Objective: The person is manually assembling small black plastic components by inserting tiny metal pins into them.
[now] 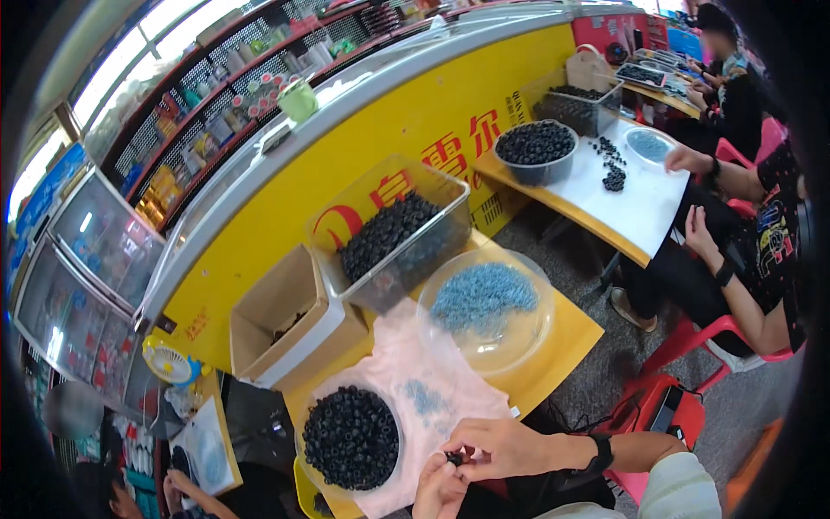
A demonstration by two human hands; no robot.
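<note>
Low over the front of the table, my left hand and my right hand meet with their fingers pinched together. Between the fingertips is a small black part, mostly covered, and both hands seem to grip it. To the left of them stands a clear round tub heaped with black ring-like parts. Tiny blue-grey pieces lie scattered on the pink cloth just beyond my hands. Many more blue-grey pieces fill part of a wide clear bowl.
Behind the tub stand an open cardboard box and a clear bin of black parts. A yellow-sided counter runs along the back. To the right, a person sits at another table with similar bowls; another person works at lower left.
</note>
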